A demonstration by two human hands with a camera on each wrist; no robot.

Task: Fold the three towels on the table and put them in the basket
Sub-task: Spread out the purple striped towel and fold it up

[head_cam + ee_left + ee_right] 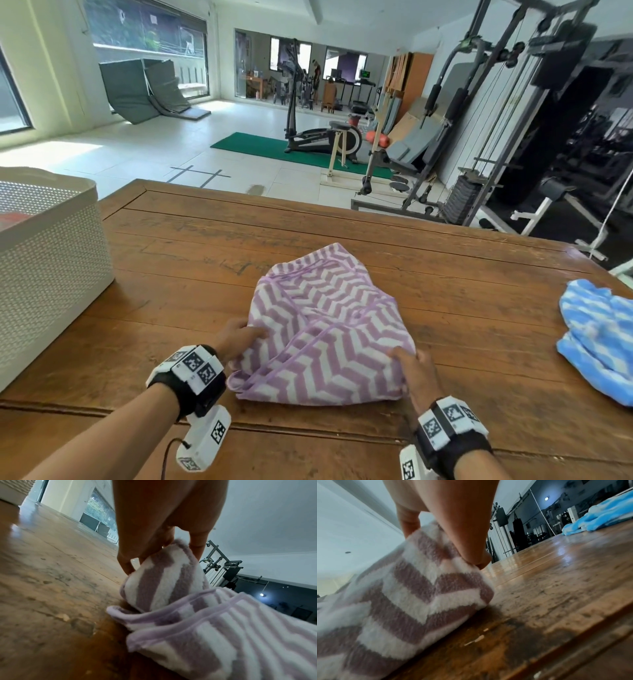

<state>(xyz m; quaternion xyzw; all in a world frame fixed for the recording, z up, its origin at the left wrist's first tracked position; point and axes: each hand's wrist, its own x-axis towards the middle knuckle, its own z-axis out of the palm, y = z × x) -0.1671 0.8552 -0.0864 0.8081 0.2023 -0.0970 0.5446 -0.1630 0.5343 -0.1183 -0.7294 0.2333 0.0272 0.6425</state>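
Left hand [236, 337] and right hand [412, 368] each pinch the purple towel's [325, 329] 6 o'clock corners; soft, light, floppy, best held at corners.

Bare wooden table [191, 260] between purple towel [325, 329] and white basket [51, 267]; blue towel [599, 339] far right

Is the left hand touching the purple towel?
Touching. The left wrist view shows the left hand pinching a fold of the purple towel between its fingers.
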